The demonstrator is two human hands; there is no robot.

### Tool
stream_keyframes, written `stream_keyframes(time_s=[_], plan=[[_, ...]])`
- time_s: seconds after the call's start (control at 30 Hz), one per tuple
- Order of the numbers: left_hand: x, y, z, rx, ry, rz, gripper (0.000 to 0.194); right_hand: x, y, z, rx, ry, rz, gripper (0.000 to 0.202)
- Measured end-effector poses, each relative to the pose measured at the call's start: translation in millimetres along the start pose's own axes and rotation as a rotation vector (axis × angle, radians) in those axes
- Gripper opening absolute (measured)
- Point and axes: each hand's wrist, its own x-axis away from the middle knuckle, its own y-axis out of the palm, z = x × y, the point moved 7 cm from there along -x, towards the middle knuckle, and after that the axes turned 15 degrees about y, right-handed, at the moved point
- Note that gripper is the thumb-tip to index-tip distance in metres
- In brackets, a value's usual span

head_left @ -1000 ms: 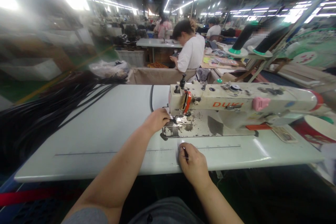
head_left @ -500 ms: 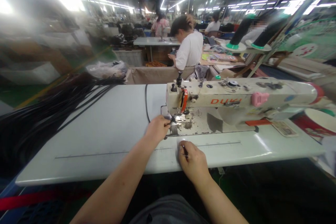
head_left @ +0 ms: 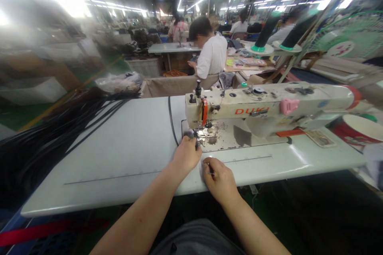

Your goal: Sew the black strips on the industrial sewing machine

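Left of the sewing machine [head_left: 266, 105], a black strap [head_left: 171, 120] curved over the surface [head_left: 128, 139] to the left hand [head_left: 188, 153], which pinched it; before the machine, the right hand [head_left: 220, 179] clutched a small thing [head_left: 211, 174], mostly hidden.

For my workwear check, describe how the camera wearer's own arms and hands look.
The left hand and right hand are bare, with no glove, ring or watch showing. The left forearm and right forearm are uncovered too: no sleeve appears in view. At the bottom edge, a dark grey cloth garment covers the body.
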Motion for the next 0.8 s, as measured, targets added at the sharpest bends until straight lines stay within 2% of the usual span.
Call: stream_keyframes(time_s=[0.13,0.27,0.43,0.57,0.67,0.73,0.8], plan=[[6,-0.3,9,0.011,0.056,-0.151,0.026,0,-2,1,-0.092,0.003,-0.02,0.018],[21,-2.0,18,-0.032,0.085,-0.214,0.043,-2,-5,3,-0.192,0.038,-0.054,0.017],[31,-10.7,27,-0.121,0.201,-0.124,0.035,4,-13,3,-0.338,0.039,-0.112,0.015],[36,-4.7,28,-0.117,0.377,-0.039,0.037,23,-28,15,-0.421,0.027,-0.087,0.019],[40,4.3,26,-0.15,0.517,0.025,0.041,40,-43,42,-0.429,0.12,-0.016,0.026],[42,8.6,23,-0.189,0.577,0.069,0.039,50,-56,76,-0.461,0.283,0.074,0.033],[41,11.1,19,-0.203,0.602,0.104,0.03,62,-72,119,-0.503,0.495,0.21,0.04]])
